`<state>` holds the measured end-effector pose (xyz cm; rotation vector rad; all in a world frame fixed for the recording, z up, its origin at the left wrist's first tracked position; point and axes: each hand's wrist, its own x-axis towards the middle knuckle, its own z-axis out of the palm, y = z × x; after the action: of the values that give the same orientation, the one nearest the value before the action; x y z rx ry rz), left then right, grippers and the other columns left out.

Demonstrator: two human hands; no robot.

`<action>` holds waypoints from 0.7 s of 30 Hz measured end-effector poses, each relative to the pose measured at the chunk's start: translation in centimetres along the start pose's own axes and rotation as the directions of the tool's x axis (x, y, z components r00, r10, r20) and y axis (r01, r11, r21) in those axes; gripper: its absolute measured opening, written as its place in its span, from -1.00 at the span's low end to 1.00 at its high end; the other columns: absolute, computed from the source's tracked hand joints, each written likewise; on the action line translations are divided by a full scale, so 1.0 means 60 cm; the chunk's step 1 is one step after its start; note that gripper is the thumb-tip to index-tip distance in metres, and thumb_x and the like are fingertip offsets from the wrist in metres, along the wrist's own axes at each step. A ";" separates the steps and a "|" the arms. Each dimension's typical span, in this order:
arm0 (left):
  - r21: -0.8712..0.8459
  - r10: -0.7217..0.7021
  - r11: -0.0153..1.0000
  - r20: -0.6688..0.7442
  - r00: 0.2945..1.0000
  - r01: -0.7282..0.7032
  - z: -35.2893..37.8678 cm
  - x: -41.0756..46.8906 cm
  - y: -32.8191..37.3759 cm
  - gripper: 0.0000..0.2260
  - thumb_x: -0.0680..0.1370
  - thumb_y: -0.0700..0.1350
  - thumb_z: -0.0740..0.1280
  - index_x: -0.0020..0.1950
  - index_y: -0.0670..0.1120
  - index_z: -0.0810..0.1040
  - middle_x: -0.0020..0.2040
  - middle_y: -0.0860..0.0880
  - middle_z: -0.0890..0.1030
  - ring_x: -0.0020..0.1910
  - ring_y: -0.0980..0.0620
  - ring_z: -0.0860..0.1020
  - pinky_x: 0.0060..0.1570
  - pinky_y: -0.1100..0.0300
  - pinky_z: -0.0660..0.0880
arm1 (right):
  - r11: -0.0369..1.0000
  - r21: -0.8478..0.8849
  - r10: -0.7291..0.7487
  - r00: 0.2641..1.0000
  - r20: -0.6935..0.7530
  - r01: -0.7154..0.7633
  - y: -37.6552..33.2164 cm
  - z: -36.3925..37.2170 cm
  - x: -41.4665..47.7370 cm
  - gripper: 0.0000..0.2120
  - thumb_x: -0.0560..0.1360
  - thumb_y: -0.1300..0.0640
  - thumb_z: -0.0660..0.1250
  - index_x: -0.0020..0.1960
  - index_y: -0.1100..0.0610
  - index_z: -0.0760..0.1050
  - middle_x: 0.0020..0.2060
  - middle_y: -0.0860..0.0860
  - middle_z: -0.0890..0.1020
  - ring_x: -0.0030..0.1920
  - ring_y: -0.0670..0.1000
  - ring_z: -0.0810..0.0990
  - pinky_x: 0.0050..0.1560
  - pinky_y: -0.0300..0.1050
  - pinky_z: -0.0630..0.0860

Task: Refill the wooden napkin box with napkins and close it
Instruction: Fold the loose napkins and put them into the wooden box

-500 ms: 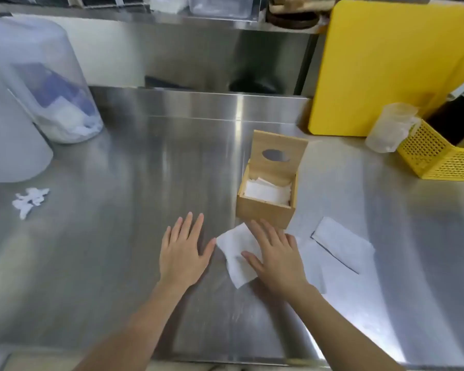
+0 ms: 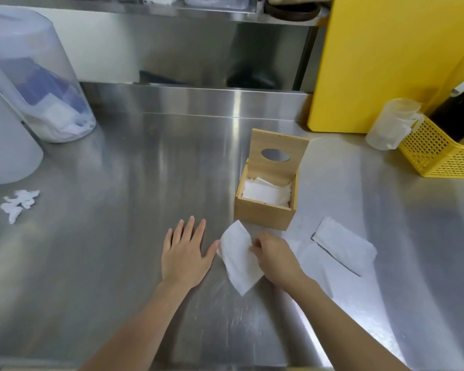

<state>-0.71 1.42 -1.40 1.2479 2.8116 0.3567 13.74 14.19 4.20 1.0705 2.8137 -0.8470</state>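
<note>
Steel counter (image 2: 118, 263) | left hand (image 2: 185, 253) spread flat | right hand (image 2: 275, 254) pinching napkin (image 2: 239, 261), fingertips hidden

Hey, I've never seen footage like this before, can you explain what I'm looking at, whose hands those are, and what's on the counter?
There is no machine here. A camera worn on a person's head looks down at their own two bare hands over a steel counter. The left hand lies flat and open on the metal. The right hand is curled, pinching a white napkin. Just beyond stands the wooden napkin box, its lid tipped up, napkins visible inside. More loose napkins lie to the right; a crumpled scrap sits far left. A yellow basket is at the right edge.
</note>
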 end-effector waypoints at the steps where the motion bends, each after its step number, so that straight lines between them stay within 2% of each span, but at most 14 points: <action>1: -0.006 -0.001 1.000 0.016 1.000 0.001 0.001 0.005 0.001 -0.46 0.54 0.21 0.06 0.47 0.03 0.14 0.52 -0.05 0.19 0.50 -0.07 0.09 0.46 -0.03 -0.02 | 0.998 0.038 -0.051 0.998 0.030 0.050 -0.003 -0.018 -0.003 -0.88 0.56 0.16 0.19 -0.15 0.13 0.34 -0.14 0.10 0.56 -0.10 0.13 0.49 -0.15 -0.06 0.35; 5: 0.000 0.006 1.000 0.052 0.999 -0.006 0.003 0.022 0.012 -0.45 0.53 0.18 0.10 0.48 0.05 0.11 0.53 -0.04 0.15 0.50 -0.06 0.06 0.46 -0.03 -0.06 | 0.980 0.072 -0.191 0.981 0.026 0.188 -0.021 -0.112 0.007 -0.84 0.54 0.17 0.22 -0.21 0.10 0.34 -0.25 -0.01 0.48 -0.23 0.03 0.42 -0.23 -0.13 0.33; 10: 0.016 0.005 1.000 0.011 1.000 -0.005 -0.002 0.031 0.025 -0.47 0.54 0.24 0.03 0.43 0.02 0.25 0.48 -0.09 0.27 0.47 -0.12 0.17 0.44 -0.09 0.04 | 0.980 -0.028 -0.198 0.978 -0.064 0.196 -0.017 -0.189 0.078 -0.89 0.54 0.18 0.21 -0.14 0.18 0.42 -0.22 0.05 0.50 -0.19 0.10 0.44 -0.15 0.03 0.41; 15: 0.020 -0.006 1.000 -0.002 1.000 0.006 -0.009 0.032 0.027 -0.45 0.50 0.24 0.03 0.39 -0.01 0.34 0.42 -0.12 0.38 0.42 -0.15 0.28 0.40 -0.13 0.15 | 0.946 -0.263 -0.210 0.977 -0.048 0.190 0.013 -0.189 0.161 -0.88 0.55 0.15 0.20 -0.10 0.19 0.41 -0.19 0.12 0.51 -0.17 0.16 0.47 -0.25 -0.03 0.33; 17: 0.040 -0.013 0.999 0.004 1.000 0.013 -0.011 0.031 0.029 -0.44 0.49 0.25 -0.01 0.37 -0.02 0.38 0.39 -0.13 0.43 0.39 -0.16 0.33 0.37 -0.14 0.20 | 0.890 -0.405 -0.243 0.970 -0.031 0.210 0.022 -0.172 0.183 -0.89 0.56 0.13 0.18 -0.09 0.17 0.39 -0.11 0.18 0.58 -0.13 0.21 0.52 -0.28 -0.04 0.30; 21: 0.046 -0.007 0.999 0.010 1.000 0.006 -0.013 0.032 0.031 -0.46 0.48 0.22 0.03 0.29 -0.06 0.48 0.28 -0.17 0.53 0.28 -0.20 0.46 0.27 -0.19 0.35 | 0.726 -0.635 -0.321 0.947 0.026 0.264 0.037 -0.132 0.205 -0.83 0.57 0.17 0.11 0.10 0.20 0.40 0.00 0.15 0.62 -0.03 0.18 0.58 -0.27 -0.07 0.30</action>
<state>-0.77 3.92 -0.13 1.2449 2.8302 0.2866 7.07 27.01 7.43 0.5669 3.0023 0.1943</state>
